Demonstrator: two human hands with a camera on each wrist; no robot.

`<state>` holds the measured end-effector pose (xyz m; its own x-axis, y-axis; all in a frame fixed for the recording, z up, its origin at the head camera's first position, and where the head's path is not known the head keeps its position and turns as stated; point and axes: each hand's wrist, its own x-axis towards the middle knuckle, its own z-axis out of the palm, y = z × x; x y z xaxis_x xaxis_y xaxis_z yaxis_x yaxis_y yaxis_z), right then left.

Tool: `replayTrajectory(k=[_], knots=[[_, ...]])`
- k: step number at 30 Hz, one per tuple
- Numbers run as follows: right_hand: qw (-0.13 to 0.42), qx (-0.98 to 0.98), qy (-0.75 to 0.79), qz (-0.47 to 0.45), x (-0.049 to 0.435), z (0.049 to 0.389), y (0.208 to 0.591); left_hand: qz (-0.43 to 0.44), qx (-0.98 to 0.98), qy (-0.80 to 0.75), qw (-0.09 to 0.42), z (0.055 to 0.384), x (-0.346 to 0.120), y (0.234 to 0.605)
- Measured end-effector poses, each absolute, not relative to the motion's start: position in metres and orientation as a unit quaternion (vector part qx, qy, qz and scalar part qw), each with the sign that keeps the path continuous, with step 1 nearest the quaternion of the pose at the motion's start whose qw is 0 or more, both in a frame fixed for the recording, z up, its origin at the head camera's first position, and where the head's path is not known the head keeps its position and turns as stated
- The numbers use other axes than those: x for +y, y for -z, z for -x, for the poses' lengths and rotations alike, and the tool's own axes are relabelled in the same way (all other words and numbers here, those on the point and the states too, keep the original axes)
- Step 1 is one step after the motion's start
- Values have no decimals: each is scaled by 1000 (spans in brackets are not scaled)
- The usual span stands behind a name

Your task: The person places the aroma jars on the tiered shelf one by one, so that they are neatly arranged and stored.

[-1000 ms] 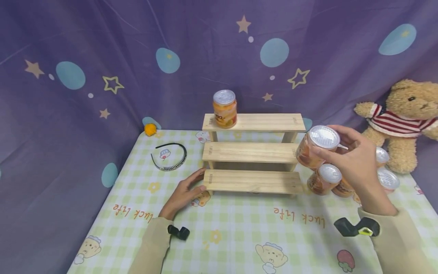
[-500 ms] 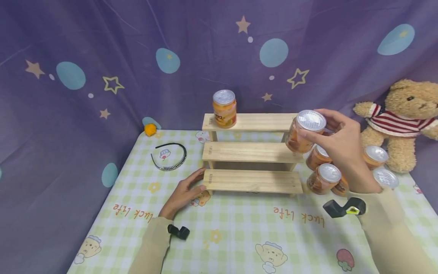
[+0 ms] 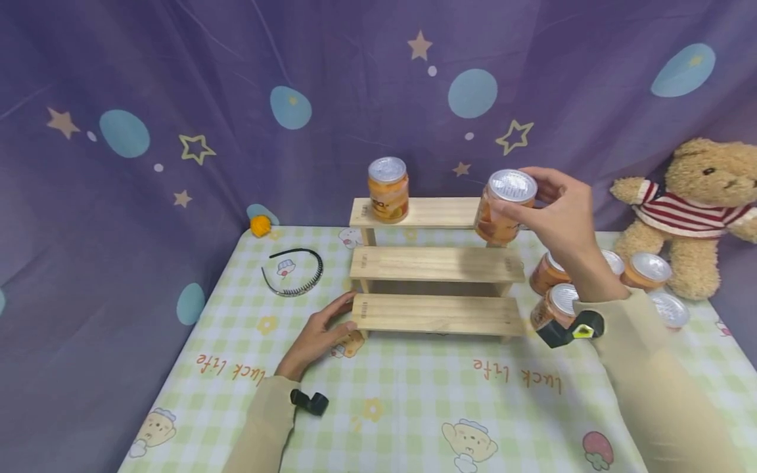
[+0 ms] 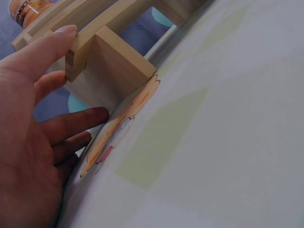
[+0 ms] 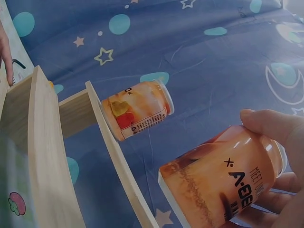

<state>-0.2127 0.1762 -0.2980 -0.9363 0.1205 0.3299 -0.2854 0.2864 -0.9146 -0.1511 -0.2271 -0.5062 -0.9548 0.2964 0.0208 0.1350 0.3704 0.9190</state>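
My right hand (image 3: 558, 213) grips an orange-labelled can (image 3: 503, 220) with a silver lid, upright at the right end of the top step; the right wrist view shows the thumb and fingers around its lid end. The three-step wooden shelf (image 3: 434, 314) stands on the table. A similar can (image 3: 388, 200) sits at the left end of its top step. At the bottom step's left end rests my left hand (image 3: 316, 336), thumb and index finger touching the plank's edge while the other fingers extend loosely beside the leg in the left wrist view.
Several more cans (image 3: 547, 274) stand right of the shelf, partly hidden by my right forearm. A teddy bear (image 3: 700, 217) sits at the back right. On the left lie a black headband (image 3: 319, 269) and a small yellow-orange object (image 3: 260, 226). A purple curtain (image 3: 331, 39) hangs behind.
My right hand has carried its can up and to the left, from over the cans at the right to the top step's right end. My left hand has stayed at the shelf.
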Motion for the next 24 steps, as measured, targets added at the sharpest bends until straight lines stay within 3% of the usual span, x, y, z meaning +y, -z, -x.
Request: replayTrajectory(k=[24], knots=[[124, -829, -545, -30, 131, 260, 291, -122, 826, -545, 78, 151, -227, 507]])
